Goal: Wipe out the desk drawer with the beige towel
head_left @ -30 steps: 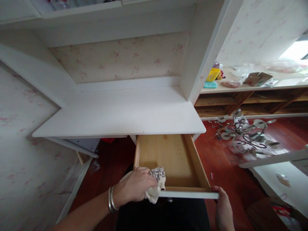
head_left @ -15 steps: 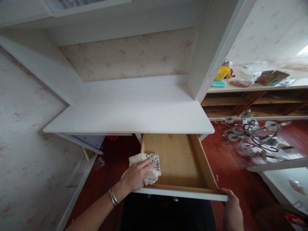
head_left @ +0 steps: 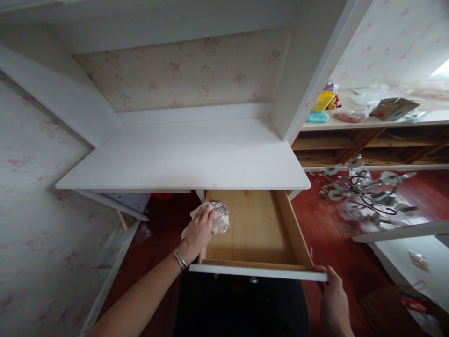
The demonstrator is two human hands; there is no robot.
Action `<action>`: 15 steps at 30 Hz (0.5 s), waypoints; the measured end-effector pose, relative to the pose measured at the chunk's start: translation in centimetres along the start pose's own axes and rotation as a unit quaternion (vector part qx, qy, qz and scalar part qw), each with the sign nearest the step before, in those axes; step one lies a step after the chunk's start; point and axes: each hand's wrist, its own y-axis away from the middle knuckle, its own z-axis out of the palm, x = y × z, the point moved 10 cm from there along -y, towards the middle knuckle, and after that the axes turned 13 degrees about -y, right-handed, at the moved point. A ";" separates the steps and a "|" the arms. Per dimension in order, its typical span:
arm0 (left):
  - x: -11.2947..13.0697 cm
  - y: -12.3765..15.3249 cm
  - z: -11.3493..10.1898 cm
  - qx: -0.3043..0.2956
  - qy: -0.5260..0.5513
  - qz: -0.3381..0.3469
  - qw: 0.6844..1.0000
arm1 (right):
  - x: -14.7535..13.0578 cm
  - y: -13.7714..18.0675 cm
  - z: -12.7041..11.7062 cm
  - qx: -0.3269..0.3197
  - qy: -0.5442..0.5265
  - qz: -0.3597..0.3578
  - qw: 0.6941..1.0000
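A wooden drawer (head_left: 259, 229) with a white front is pulled out from under the white desk (head_left: 196, 154). My left hand (head_left: 200, 230), with silver bangles at the wrist, is closed on a cream cloth (head_left: 220, 220) with a dark pattern. The cloth lies over the drawer's left side wall, partly inside it. At the drawer's front right corner, my right hand (head_left: 334, 292) grips the edge, its thumb side showing on top and the other fingers mostly hidden below.
On the red floor to the right lies a metal chandelier (head_left: 375, 192) amid loose small parts. Behind it stands a low wooden shelf unit (head_left: 326, 142) with a yellow container (head_left: 322, 101) and a cardboard box (head_left: 394, 108) on top. A papered wall (head_left: 31, 187) borders the left.
My left hand has moved the cloth away from me, from near the drawer's front toward the back along its left side. My right hand stays at the front corner. The view has shifted slightly.
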 end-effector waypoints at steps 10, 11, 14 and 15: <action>2.7 -5.5 -1.6 0.091 -0.033 0.100 0.990 | -1.0 1.2 0.2 0.005 -0.080 0.036 0.996; 3.3 -5.3 -1.8 0.093 -0.035 0.122 0.988 | -1.0 1.3 0.1 0.011 -0.074 0.037 0.996; 4.5 -4.5 -1.8 0.095 -0.051 0.168 0.980 | -0.7 1.0 0.1 0.019 -0.054 0.032 0.998; 4.3 -4.5 -1.7 0.090 -0.057 0.164 0.981 | -0.7 0.9 0.1 0.017 -0.048 0.030 0.998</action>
